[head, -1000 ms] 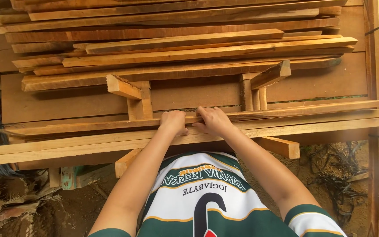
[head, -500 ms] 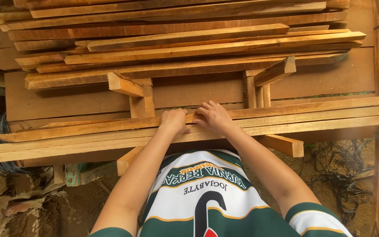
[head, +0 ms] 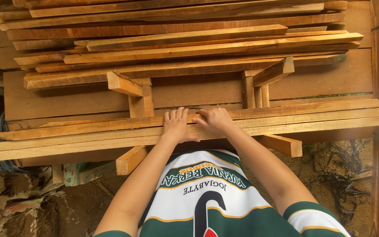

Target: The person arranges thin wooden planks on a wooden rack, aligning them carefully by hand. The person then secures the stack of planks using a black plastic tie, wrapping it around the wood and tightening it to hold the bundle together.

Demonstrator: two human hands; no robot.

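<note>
The long wooden slat (head: pixel 286 112) lies crosswise on the near slats (head: pixel 66 145), just below the big lumber stack (head: pixel 176 48). Your left hand (head: pixel 177 125) rests flat on it, fingers spread and gripping nothing. Your right hand (head: pixel 216 119) curls loosely over its far edge.

Both hands side by side on the long slats (head: pixel 286 118), left hand (head: pixel 177 126) beside right hand (head: pixel 215 120); plank stack (head: pixel 189 48) lies behind.
</note>
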